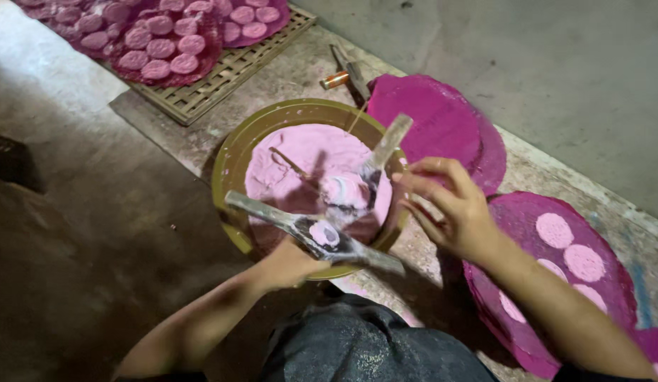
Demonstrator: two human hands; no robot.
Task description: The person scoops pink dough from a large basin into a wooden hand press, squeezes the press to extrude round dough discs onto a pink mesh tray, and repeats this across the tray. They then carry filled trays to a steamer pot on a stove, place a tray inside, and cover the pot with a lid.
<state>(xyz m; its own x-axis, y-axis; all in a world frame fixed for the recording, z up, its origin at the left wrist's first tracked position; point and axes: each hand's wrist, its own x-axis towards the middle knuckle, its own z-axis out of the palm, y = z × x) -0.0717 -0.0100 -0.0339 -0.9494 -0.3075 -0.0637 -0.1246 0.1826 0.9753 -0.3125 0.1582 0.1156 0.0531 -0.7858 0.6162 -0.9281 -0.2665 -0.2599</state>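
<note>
An olive-green bowl on the ground holds pale pink powder. Over it, my left hand grips a grey hinged wooden press by its lower arm. The press is spread apart, with a pink disc on one round plate and pink residue on the other plate. Its upper arm points up to the right. My right hand hovers just right of the bowl's rim, fingers apart and curled, with nothing visible in them. A thin stick lies in the powder.
A woven slatted tray at the top left carries magenta cloth with several pink discs. Round magenta mats lie to the right, the nearer one bearing pale pink discs. A small orange cylinder lies behind the bowl. My dark-trousered knee is below.
</note>
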